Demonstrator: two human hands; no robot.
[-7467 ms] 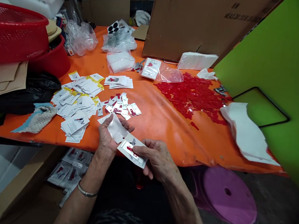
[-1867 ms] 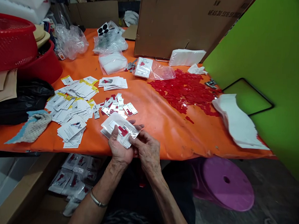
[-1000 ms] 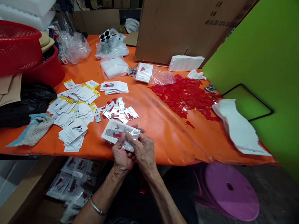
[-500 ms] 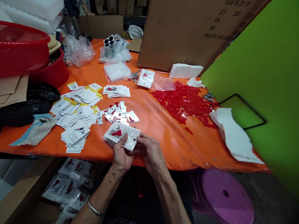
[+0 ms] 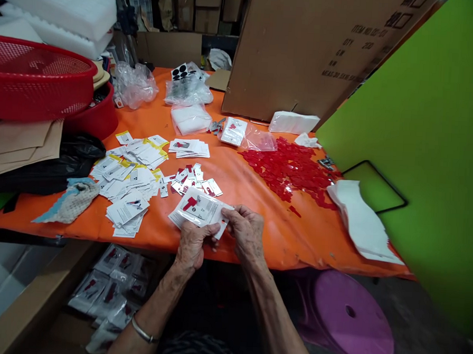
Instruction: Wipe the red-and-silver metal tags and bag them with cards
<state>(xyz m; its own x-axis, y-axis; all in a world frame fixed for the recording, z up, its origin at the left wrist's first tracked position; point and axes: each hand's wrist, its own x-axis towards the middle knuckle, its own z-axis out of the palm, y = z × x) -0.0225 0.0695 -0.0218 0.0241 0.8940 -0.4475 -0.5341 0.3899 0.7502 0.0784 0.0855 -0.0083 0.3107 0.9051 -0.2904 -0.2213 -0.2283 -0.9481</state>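
Note:
Above the table's front edge, a clear plastic packet (image 5: 203, 209) holds a printed card and a red piece. My left hand (image 5: 193, 241) grips its lower edge, thumb on top. The fingers of my right hand (image 5: 246, 230) pinch its right end, near the hole. Part of a white printed sheet or card shows under the packet's left side. Just beyond lie small red and white cards (image 5: 191, 180) in a loose heap. Left of my hands are spread piles of printed cards (image 5: 128, 208), some with yellow edges.
Flat red pieces (image 5: 290, 169) cover the right middle of the orange table (image 5: 237, 172). A large carton (image 5: 298, 59) stands behind. Red baskets (image 5: 39, 82) are at left, white sheets (image 5: 361, 220) at right. Below are a purple stool (image 5: 352, 315) and filled packets (image 5: 109, 286) in a box.
The packet is tilted up and its printed card shows more fully. My right hand has shifted its fingers onto the packet's right end. The whole view has shifted slightly.

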